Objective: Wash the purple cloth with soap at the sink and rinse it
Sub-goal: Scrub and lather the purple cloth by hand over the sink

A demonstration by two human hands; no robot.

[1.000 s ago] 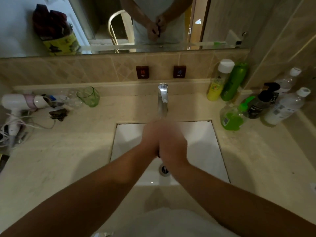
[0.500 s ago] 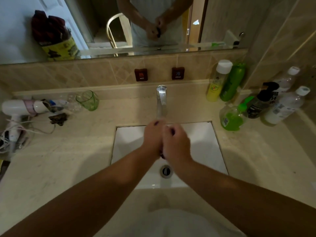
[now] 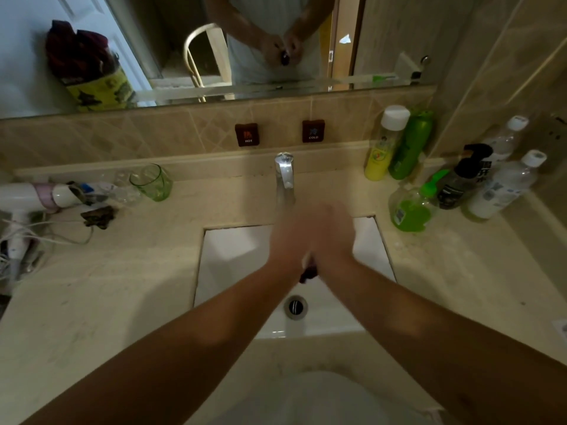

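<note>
Here the beige stone bench (image 3: pixel 116 289) runs below a tiled backsplash and a wall mirror (image 3: pixel 153 41), with the white sink (image 3: pixel 233 253) sunk at its middle and the chrome tap (image 3: pixel 284 176) at the sink's back edge. Over the basin the left hand (image 3: pixel 290 237) and right hand (image 3: pixel 333 237) press together, blurred, so how the fingers lie I cannot tell; a dark bit of the purple cloth (image 3: pixel 307 273) pokes out between the wrists. Bottles crowd the bench's back right corner, among them a green soap bottle (image 3: pixel 409 210); a hairdryer (image 3: pixel 27 196) and green glass (image 3: pixel 152 182) sit along the left back edge.

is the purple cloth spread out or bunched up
Bunched up: only a dark bit of the cloth shows between the blurred left hand and right hand.
</note>
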